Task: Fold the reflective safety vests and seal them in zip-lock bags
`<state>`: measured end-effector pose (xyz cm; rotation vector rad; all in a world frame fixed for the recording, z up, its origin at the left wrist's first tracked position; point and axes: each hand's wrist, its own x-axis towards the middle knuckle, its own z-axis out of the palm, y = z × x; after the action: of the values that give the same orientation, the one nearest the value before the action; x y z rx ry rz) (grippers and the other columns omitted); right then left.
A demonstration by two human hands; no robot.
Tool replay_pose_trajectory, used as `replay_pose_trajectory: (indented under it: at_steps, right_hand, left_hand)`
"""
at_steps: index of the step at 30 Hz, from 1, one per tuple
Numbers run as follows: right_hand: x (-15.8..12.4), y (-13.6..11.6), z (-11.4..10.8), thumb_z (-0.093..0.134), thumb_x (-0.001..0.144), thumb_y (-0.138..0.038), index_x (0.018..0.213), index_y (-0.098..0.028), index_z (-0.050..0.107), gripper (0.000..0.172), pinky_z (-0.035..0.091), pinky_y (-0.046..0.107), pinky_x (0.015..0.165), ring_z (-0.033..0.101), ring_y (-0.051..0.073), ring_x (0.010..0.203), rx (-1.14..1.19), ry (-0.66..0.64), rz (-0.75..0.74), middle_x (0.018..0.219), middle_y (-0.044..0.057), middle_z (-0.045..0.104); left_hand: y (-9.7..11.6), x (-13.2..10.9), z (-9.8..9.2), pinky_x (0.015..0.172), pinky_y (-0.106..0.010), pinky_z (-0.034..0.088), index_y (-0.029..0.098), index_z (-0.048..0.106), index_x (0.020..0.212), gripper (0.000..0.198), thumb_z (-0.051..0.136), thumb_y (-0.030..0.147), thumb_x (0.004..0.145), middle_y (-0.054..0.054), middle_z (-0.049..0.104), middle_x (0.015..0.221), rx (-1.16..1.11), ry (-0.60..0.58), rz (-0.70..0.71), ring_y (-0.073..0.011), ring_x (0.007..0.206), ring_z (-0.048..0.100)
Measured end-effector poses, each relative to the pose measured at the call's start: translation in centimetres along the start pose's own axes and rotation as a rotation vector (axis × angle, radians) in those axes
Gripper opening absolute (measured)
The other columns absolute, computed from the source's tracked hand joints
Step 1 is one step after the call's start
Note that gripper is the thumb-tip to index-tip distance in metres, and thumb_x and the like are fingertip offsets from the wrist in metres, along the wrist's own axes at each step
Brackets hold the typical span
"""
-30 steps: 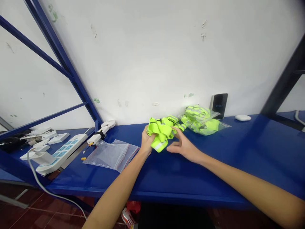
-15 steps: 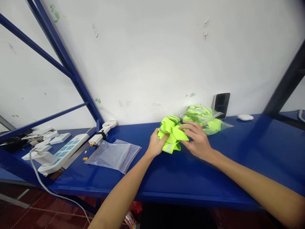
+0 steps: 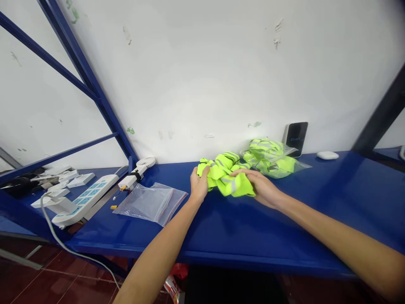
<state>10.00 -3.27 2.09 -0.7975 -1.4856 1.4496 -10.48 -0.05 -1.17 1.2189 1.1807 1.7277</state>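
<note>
Reaching from near left and near right, left hand [image 3: 198, 185] and right hand [image 3: 265, 189], apart, each clasp yellow-green webbing [image 3: 218, 172]

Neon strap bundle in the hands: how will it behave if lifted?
The neon strap bundle is probably floppy, since it bends into loose folds. It looks light for its bulk, being thin, fabric-like strips. It may tangle, as several folds overlap.
</note>
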Motion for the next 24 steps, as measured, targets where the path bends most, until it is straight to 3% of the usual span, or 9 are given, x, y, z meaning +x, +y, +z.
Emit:
replay_pose_trajectory:
  at_steps: [2,4,6,9,11,13,15,20,24]
  right_hand:
    - [-0.1,-0.2,0.0,0.053,0.076,-0.036,0.083,-0.019,0.066,0.022,0.044,0.032,0.055,0.056,0.019,0.058,0.048,0.03,0.026,0.07,0.003,0.061]
    - [0.0,-0.3,-0.1,0.053,0.077,-0.045,0.069,-0.019,0.061,0.029,0.04,0.031,0.052,0.051,0.018,0.055,0.041,0.053,0.023,0.063,0.003,0.055]
    - [0.0,-0.4,-0.2,0.058,0.076,-0.05,0.064,-0.02,0.054,0.033,0.038,0.03,0.053,0.046,0.016,0.054,-0.069,0.044,-0.024,0.059,0.0,0.049]
    - [0.1,-0.7,-0.4,0.07,0.069,-0.04,0.064,-0.02,0.051,0.029,0.042,0.029,0.062,0.049,0.016,0.065,-0.339,0.039,-0.159,0.066,-0.002,0.051]
    - [0.1,-0.8,-0.4,0.07,0.067,-0.031,0.083,-0.021,0.06,0.021,0.045,0.03,0.069,0.056,0.018,0.077,-0.372,0.066,-0.212,0.085,0.0,0.06]
    - [0.3,-0.8,-0.6,0.065,0.066,-0.022,0.118,-0.027,0.057,0.052,0.048,0.031,0.071,0.06,0.02,0.088,-0.261,0.045,-0.189,0.109,0.003,0.062]
    - [0.6,-0.5,-0.9,0.059,0.064,-0.017,0.133,-0.027,0.049,0.07,0.05,0.032,0.074,0.062,0.022,0.095,-0.164,0.013,-0.137,0.119,0.006,0.061]
    - [1.4,0.9,-1.6,0.054,0.061,-0.015,0.1,-0.017,0.069,0.042,0.05,0.033,0.078,0.062,0.023,0.096,-0.2,0.018,-0.117,0.109,0.006,0.067]
    - [0.6,1.2,-0.8,0.05,0.073,-0.022,0.089,-0.015,0.067,0.024,0.051,0.033,0.062,0.062,0.018,0.066,-0.141,-0.281,-0.008,0.08,0.005,0.067]
  left_hand:
    - [0.2,0.0,0.1,0.065,-0.025,0.047,0.016,0.061,0.095,0.042,0.069,0.052,0.073,-0.003,0.068,0.084,-0.029,0.006,-0.012,-0.0162,0.072,0.062]
    - [0.5,0.0,0.1,0.065,-0.025,0.048,0.015,0.062,0.094,0.042,0.07,0.051,0.073,-0.004,0.068,0.084,-0.054,-0.006,-0.024,-0.0161,0.072,0.063]
    - [0.8,-0.1,0.2,0.065,-0.025,0.049,0.015,0.062,0.093,0.042,0.071,0.05,0.072,-0.004,0.07,0.084,-0.095,-0.022,-0.038,-0.0164,0.072,0.064]
    - [1.6,-0.2,0.5,0.067,-0.028,0.051,0.014,0.064,0.095,0.043,0.073,0.047,0.07,-0.005,0.072,0.085,-0.204,-0.012,-0.092,-0.0186,0.072,0.067]
    - [2.1,-0.3,0.7,0.071,-0.03,0.053,0.013,0.065,0.096,0.042,0.074,0.045,0.07,-0.007,0.073,0.087,-0.316,0.0,-0.155,-0.0208,0.076,0.07]
    - [2.7,-0.5,0.8,0.075,-0.031,0.054,0.013,0.066,0.096,0.041,0.072,0.044,0.071,-0.008,0.074,0.091,-0.43,-0.027,-0.193,-0.0223,0.081,0.071]
    - [3.3,-0.7,0.9,0.078,-0.032,0.055,0.015,0.066,0.099,0.039,0.069,0.045,0.074,-0.007,0.074,0.095,-0.508,-0.107,-0.205,-0.0232,0.086,0.071]
    - [4.6,-1.6,0.9,0.081,-0.032,0.055,0.014,0.066,0.102,0.043,0.067,0.047,0.074,-0.008,0.074,0.098,-0.568,-0.219,-0.215,-0.0244,0.092,0.07]
    - [5.0,-1.7,0.7,0.08,-0.032,0.053,0.012,0.066,0.1,0.047,0.068,0.051,0.073,-0.01,0.074,0.097,-0.513,-0.229,-0.158,-0.0241,0.087,0.07]
